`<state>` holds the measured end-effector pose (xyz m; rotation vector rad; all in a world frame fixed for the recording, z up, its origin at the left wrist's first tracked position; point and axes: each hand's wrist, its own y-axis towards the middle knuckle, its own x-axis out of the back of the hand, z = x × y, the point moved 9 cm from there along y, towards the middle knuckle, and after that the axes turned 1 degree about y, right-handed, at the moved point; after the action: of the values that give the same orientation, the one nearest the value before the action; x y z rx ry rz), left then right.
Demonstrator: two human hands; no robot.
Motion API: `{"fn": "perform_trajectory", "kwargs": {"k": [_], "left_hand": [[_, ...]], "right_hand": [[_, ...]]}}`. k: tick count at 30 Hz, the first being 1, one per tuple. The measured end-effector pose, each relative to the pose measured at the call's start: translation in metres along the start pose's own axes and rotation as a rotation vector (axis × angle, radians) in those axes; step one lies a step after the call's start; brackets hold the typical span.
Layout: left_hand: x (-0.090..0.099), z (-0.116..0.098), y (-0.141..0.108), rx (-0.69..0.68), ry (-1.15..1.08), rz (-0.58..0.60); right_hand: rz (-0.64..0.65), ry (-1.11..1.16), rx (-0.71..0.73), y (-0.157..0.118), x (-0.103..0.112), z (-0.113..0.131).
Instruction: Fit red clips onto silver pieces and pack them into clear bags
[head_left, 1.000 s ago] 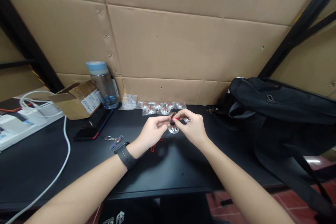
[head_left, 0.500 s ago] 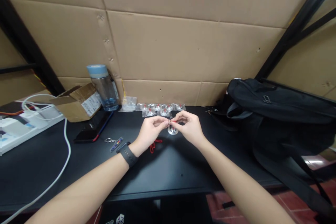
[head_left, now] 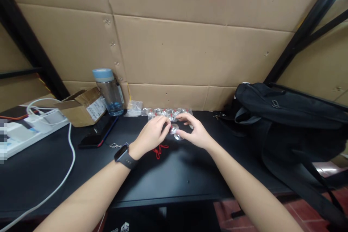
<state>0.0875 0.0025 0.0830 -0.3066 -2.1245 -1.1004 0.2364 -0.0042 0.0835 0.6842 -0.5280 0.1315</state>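
My left hand (head_left: 153, 130), with a dark watch on its wrist, is pinched on a small shiny silver disc (head_left: 173, 128) with a red bit at its edge. A second silver disc (head_left: 178, 136) shows just below it, near my right thumb. My right hand (head_left: 195, 130) has its thumb and fingers apart, curved around the air beside the discs. A small shiny bit shows under its fingers, too small to name. Red cord loops (head_left: 159, 151) lie on the black table below my left hand.
Several bagged silver discs with red parts (head_left: 163, 111) line the cardboard wall (head_left: 168, 50). On the left are a water bottle (head_left: 110, 92), an open carton (head_left: 81, 108), a dark phone-like slab (head_left: 95, 136) and a power strip (head_left: 40, 125). A black backpack (head_left: 293, 123) fills the right side.
My hands were pinched together at the discs. Now they have parted slightly and my right fingers have spread, while the upper disc has turned its face to view.
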Motion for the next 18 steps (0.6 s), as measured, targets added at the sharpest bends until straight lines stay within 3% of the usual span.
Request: {"fn": "perform_trajectory", "kwargs": {"k": [5,13,18], "left_hand": [[0.003,-0.001,0.002,-0.059,0.102,0.055],[-0.005,0.009,0.000,-0.029,0.023,0.080],[-0.011,0.015,-0.003,-0.050,0.082,0.118]], "right_hand": [[0.080,-0.043,-0.027,-0.003,-0.019,-0.009],[0.101,-0.153,0.059,-0.001,-0.026,-0.009],[0.151,-0.250,0.009,-0.001,-0.039,-0.021]]}}
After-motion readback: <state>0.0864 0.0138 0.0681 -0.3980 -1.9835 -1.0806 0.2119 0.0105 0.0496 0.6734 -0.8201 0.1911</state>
